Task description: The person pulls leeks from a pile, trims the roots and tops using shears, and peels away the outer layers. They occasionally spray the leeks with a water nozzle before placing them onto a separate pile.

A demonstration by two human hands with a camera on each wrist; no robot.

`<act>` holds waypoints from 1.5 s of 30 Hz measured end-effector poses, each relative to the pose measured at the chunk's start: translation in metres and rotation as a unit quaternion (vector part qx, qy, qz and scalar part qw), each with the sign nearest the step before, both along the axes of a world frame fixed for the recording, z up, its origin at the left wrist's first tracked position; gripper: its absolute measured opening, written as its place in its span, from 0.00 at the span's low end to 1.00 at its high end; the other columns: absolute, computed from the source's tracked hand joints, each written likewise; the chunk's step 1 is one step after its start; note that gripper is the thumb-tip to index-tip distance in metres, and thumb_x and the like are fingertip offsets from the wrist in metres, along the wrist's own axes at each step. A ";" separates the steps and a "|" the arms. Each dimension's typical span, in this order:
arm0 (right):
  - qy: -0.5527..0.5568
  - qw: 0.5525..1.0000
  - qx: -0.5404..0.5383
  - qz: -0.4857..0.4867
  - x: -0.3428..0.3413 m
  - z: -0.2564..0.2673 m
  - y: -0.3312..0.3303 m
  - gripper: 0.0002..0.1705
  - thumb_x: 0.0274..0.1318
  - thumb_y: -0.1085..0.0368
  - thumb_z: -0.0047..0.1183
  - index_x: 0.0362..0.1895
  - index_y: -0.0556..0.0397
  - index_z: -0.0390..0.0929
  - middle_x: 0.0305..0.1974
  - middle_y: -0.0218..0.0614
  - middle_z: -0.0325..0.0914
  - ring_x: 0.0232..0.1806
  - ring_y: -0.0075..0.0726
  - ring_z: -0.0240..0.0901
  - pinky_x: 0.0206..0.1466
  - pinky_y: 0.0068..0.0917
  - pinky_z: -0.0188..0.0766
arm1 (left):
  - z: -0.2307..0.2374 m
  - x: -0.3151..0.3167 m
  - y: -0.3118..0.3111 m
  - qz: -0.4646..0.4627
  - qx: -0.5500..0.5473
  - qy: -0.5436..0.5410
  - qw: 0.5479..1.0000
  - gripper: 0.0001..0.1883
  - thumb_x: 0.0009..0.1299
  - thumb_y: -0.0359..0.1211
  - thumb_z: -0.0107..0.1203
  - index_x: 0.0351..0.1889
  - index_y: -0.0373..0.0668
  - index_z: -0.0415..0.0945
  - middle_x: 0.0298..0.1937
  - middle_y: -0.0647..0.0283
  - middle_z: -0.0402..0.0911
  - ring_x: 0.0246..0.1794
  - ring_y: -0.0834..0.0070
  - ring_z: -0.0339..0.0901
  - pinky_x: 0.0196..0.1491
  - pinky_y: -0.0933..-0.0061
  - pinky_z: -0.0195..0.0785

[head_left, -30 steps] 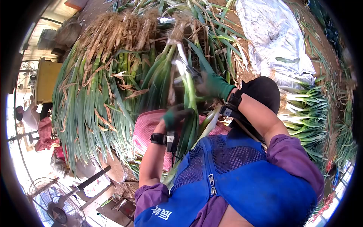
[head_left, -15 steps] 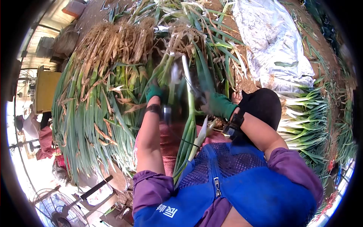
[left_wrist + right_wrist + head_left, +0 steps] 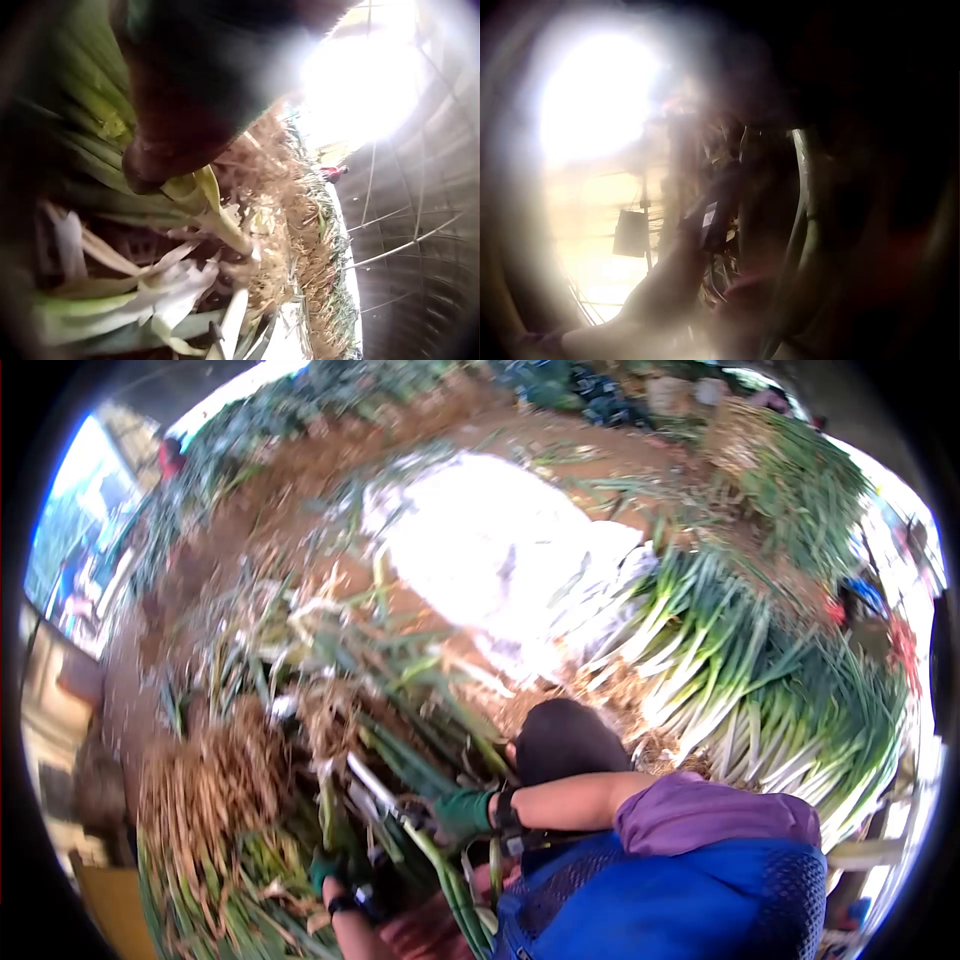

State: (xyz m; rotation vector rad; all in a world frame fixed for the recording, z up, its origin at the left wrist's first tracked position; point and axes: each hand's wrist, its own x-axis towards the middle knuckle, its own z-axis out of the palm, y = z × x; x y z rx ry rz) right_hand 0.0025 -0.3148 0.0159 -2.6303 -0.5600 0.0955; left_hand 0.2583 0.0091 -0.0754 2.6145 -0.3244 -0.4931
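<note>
My left hand (image 3: 325, 870), in a green glove, reaches into the pile of large green onions (image 3: 215, 830) at the lower left. In the left wrist view the thumb (image 3: 146, 169) bends over a green onion (image 3: 229, 229) close to its root end; the other fingers are hidden. My gloved right hand (image 3: 462, 815) grips a dark, slim tool (image 3: 412, 815) whose kind I cannot tell. Beside that tool a pale-stemmed green onion (image 3: 375, 785) slants down toward the lap. The right wrist view is mostly dark and blurred.
A bright silvery sheet (image 3: 490, 560) covers ground ahead. Cleaned green onions with white stems (image 3: 740, 730) lie in a row at the right. Loose leaves (image 3: 340, 650) litter the soil past the root ends. Another bundle (image 3: 800, 490) stands far right.
The head view has swung up and to the right, bringing the far ground into sight. My left hand left the pale-stemmed onion's leaves for the pile; my right hand stays beside that onion.
</note>
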 end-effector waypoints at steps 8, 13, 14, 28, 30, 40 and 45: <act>0.318 0.897 0.202 -0.231 -0.003 0.046 0.007 0.22 0.48 0.53 0.54 0.37 0.61 0.80 0.36 0.49 0.81 0.34 0.53 0.76 0.39 0.47 0.70 | 0.167 0.011 -0.037 -0.100 0.195 0.038 0.975 0.17 0.59 0.37 0.63 0.44 0.40 0.78 0.40 0.50 0.83 0.40 0.55 0.82 0.40 0.55 0.73; 0.350 0.862 0.274 -0.245 -0.004 0.046 0.009 0.19 0.49 0.54 0.53 0.33 0.59 0.83 0.31 0.46 0.82 0.30 0.49 0.76 0.36 0.46 0.71 | 0.158 -0.057 -0.038 -0.015 -0.043 0.259 0.965 0.16 0.59 0.40 0.67 0.34 0.36 0.81 0.27 0.61 0.81 0.26 0.70 0.77 0.30 0.65 0.71; 0.360 0.851 0.299 -0.239 -0.005 0.047 0.009 0.19 0.50 0.54 0.53 0.34 0.59 0.83 0.32 0.46 0.82 0.31 0.49 0.77 0.37 0.46 0.71 | 0.144 -0.056 -0.042 -0.063 0.041 0.249 0.966 0.17 0.59 0.41 0.68 0.33 0.35 0.81 0.25 0.63 0.81 0.24 0.73 0.76 0.28 0.67 0.70; 0.233 0.913 0.249 -0.225 -0.080 0.056 0.021 0.28 0.45 0.46 0.58 0.40 0.58 0.78 0.35 0.55 0.80 0.40 0.57 0.78 0.42 0.47 0.73 | 0.046 -0.132 -0.081 0.126 -0.358 0.314 0.870 0.17 0.64 0.44 0.65 0.29 0.38 0.80 0.23 0.67 0.79 0.20 0.78 0.73 0.21 0.76 0.64; 0.165 0.933 0.251 -0.199 -0.075 0.012 0.023 0.31 0.46 0.47 0.58 0.45 0.62 0.75 0.35 0.56 0.80 0.39 0.57 0.79 0.43 0.44 0.73 | 0.024 -0.123 -0.072 0.076 -0.303 0.249 0.917 0.23 0.62 0.50 0.66 0.33 0.36 0.80 0.24 0.67 0.79 0.19 0.79 0.70 0.23 0.74 0.64; 0.325 0.888 0.217 -0.243 -0.074 0.074 0.027 0.26 0.51 0.52 0.56 0.49 0.56 0.71 0.36 0.54 0.79 0.39 0.52 0.79 0.42 0.42 0.72 | 0.045 -0.131 -0.080 0.113 -0.295 0.277 0.908 0.25 0.68 0.52 0.58 0.42 0.35 0.81 0.33 0.66 0.82 0.29 0.81 0.75 0.32 0.78 0.68; 0.265 0.914 0.149 -0.267 -0.048 0.058 0.021 0.29 0.50 0.48 0.56 0.49 0.58 0.71 0.34 0.55 0.79 0.37 0.54 0.79 0.41 0.44 0.72 | 0.039 -0.132 -0.078 0.122 -0.278 0.268 0.914 0.25 0.68 0.51 0.58 0.43 0.36 0.80 0.33 0.67 0.81 0.27 0.81 0.74 0.30 0.78 0.67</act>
